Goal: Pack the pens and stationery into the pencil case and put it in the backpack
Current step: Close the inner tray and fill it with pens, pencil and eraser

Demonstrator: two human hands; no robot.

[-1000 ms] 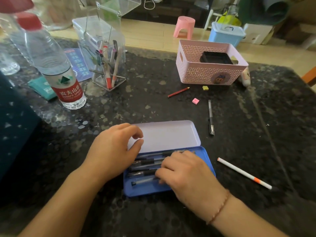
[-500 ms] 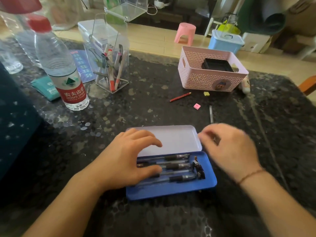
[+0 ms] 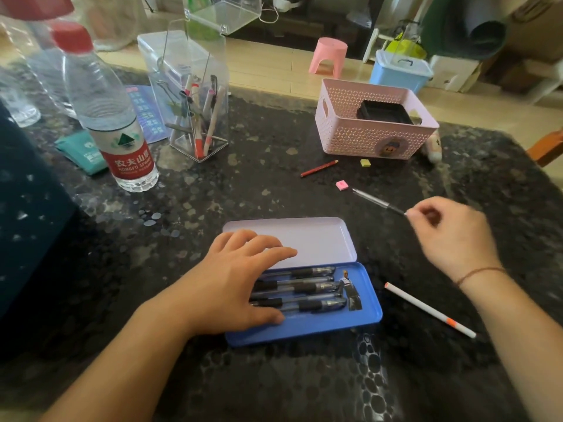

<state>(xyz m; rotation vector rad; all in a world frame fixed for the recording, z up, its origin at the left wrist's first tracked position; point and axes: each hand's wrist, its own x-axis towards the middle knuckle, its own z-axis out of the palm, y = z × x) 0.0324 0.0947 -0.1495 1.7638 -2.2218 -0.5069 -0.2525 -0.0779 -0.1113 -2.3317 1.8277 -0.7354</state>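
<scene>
A blue pencil case (image 3: 370, 300) lies open in front of me, its lilac lid (image 3: 320, 239) folded back flat. Several black gel pens (image 3: 316, 289) lie side by side in its tray. My left hand (image 3: 237, 284) rests flat on their left ends with fingers spread. To the right of the case, my right hand (image 3: 451, 236) pinches the near end of a thin black pen (image 3: 374, 201) that lies slanted on the table. A white pen with an orange band (image 3: 426, 309), a red pencil (image 3: 318, 168), a pink eraser (image 3: 341, 185) and a yellow eraser (image 3: 365, 162) lie loose on the dark tabletop.
A pink basket (image 3: 365, 138) with a black box stands at the back right, a white tube (image 3: 432, 146) beside it. A clear holder (image 3: 195, 117) with pens and a water bottle (image 3: 112, 126) stand at the back left. A dark blue bulk (image 3: 27, 208) fills the left edge.
My right hand left the case and moved right and away to the thin black pen, which has turned from straight to slanted. My left hand settled flat onto the pens.
</scene>
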